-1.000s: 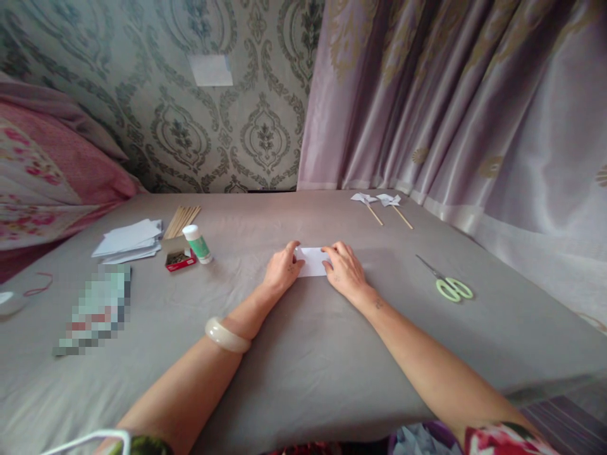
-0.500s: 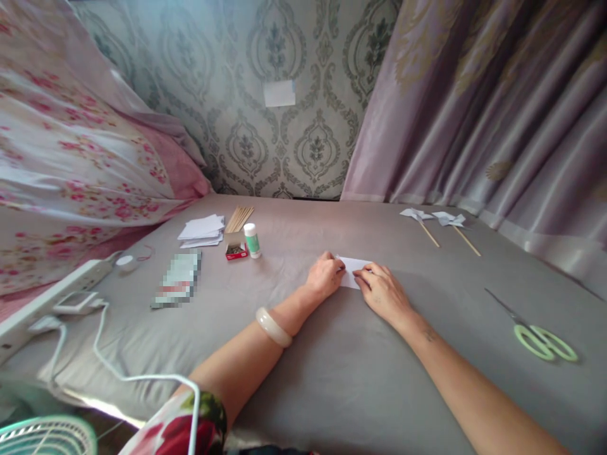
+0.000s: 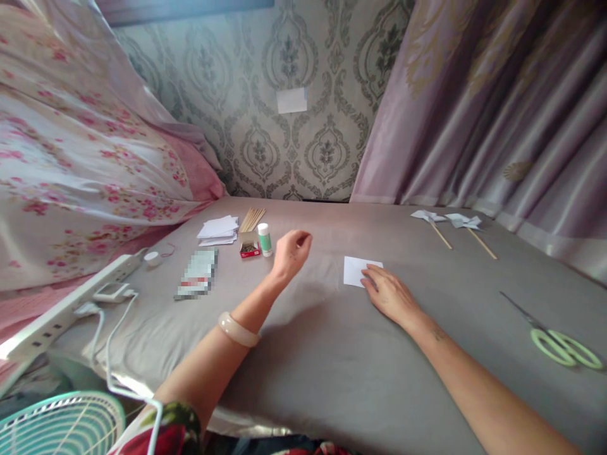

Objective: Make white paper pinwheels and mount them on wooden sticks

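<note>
A folded white paper [image 3: 355,270] lies flat on the grey bed sheet [image 3: 332,354]. My right hand [image 3: 389,292] rests on its right edge with fingers spread flat. Raised above the sheet to the left of the paper, my left hand [image 3: 291,251] holds nothing, its fingers loosely curled. It hovers just right of a white glue bottle with a green label [image 3: 264,239] and a small red box [image 3: 249,245]. A pale bangle [image 3: 238,330] sits on my left forearm.
A stack of white papers [image 3: 219,229] and wooden sticks [image 3: 253,218] lie behind the box. Two paper pinwheels on sticks [image 3: 450,224] lie far right, green scissors [image 3: 559,342] near right. A power strip [image 3: 71,300], cables and a fan [image 3: 57,423] sit at left, floral bedding [image 3: 71,170] beyond.
My left hand has lifted off the paper and moved left toward the glue bottle. My right hand stays on the paper. The view has turned a little further left.
</note>
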`<state>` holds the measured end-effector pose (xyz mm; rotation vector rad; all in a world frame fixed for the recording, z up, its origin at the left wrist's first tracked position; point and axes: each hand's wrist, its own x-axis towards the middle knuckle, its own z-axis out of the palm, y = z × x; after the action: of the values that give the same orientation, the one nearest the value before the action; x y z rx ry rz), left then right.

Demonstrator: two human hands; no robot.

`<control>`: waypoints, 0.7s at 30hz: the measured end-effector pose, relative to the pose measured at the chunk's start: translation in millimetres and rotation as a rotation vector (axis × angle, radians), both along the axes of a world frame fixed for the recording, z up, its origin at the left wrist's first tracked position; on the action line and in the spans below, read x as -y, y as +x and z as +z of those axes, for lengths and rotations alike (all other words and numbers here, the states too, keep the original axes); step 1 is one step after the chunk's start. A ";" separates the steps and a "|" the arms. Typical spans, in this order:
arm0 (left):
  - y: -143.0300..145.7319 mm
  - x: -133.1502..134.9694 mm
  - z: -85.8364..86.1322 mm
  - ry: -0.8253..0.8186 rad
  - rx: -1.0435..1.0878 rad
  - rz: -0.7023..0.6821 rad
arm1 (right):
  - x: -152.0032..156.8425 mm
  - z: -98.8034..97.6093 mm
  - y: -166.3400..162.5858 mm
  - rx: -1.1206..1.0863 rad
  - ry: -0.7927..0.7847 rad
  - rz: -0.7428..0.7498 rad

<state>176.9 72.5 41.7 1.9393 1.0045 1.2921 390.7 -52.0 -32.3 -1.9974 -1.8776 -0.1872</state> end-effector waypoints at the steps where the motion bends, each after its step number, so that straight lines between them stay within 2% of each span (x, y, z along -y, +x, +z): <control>1: -5.2 -2.6 2.5 0.004 0.042 0.061 | 0.2 0.5 -1.0 0.007 -0.006 -0.002; 5: -24.5 -13.6 -0.7 0.048 0.152 0.290 | 0.8 3.9 -5.6 0.035 -0.025 -0.030; 12: -50.3 -28.2 -15.0 0.193 0.143 0.554 | 1.6 12.0 -11.2 0.027 -0.101 -0.060; 16: -55.5 -36.0 -20.0 0.209 0.093 0.633 | 2.2 18.7 -16.4 0.009 -0.147 -0.088; 21: -57.2 -42.5 -24.3 0.199 -0.003 0.664 | 4.1 23.1 -20.0 -0.002 -0.172 -0.095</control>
<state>119.7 115.0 17.4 1.8056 1.6628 1.7970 370.7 -56.2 -9.3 -2.2006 -1.8550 -0.0514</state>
